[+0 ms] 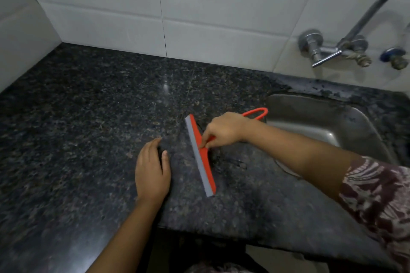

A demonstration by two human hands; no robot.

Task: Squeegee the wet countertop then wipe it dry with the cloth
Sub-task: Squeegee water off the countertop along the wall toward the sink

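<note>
The right hand (224, 131) curls its fingers round the handle of the squeegee (203, 168), whose blade lies on the countertop (88, 106), with the sink (321, 122) at its 3 o'clock. The left hand (152, 170) rests flat, fingers relaxed, at the blade's 9 o'clock. Such a low grip may tilt the blade and leave streaks. A stroke toward 6 o'clock could send water over the front edge. No cloth is visible.
</note>
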